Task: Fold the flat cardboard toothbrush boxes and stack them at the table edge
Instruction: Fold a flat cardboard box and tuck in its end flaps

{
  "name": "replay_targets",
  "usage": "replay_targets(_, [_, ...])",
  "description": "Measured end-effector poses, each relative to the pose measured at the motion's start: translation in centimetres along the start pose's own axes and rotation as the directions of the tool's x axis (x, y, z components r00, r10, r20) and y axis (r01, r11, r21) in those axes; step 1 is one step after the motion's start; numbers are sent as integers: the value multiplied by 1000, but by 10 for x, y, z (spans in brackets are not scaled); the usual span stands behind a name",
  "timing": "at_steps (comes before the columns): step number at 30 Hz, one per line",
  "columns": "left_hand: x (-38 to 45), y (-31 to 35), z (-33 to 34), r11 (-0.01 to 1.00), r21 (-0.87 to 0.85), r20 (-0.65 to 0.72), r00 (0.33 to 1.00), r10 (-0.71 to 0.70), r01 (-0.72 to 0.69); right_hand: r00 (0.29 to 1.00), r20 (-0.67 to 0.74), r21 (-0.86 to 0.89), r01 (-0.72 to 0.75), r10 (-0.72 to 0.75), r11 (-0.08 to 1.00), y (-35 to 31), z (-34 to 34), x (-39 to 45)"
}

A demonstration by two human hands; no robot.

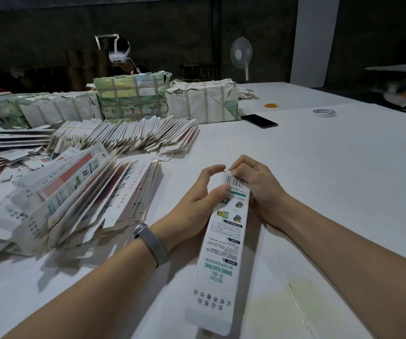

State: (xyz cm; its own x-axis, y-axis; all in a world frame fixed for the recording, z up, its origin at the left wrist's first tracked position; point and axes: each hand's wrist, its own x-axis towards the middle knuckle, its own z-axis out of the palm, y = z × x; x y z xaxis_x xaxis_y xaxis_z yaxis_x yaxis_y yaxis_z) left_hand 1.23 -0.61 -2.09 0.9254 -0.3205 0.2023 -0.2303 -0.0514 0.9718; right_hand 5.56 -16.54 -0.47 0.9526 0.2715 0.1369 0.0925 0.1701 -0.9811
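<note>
1. The toothbrush box lies nearest, a long white carton with green print reading SONIC ELECTRIC. It runs from the near table edge away toward both hands and is held just above the white table. Its near end flap hangs open, and the far end is the one being worked.
2. The left hand cups the box's left side near the barcode, thumb pressed on the printed face, fingers curled round toward the far end. Keeping that thumb flat should stop the panels from bowing while the end is closed.
3. The right hand grips the right side, its fingertips pinching the small end tab at the top. I judge the step is tucking this flap: crease along the score first, then slide the tab in squarely, not at an angle, or the thin card may buckle.
4. To the left, a fanned heap of flat boxes waits, with another row behind it and wrapped bundles beyond.
5. Smaller things sit well apart on the far table: a black phone and a tape roll.
</note>
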Motion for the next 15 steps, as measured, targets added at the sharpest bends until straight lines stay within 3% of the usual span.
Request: replay_targets(15, [-2,5,-6,995,-92,73,997,-37,43,998,-21,56,-58,59,997,0,-2,0])
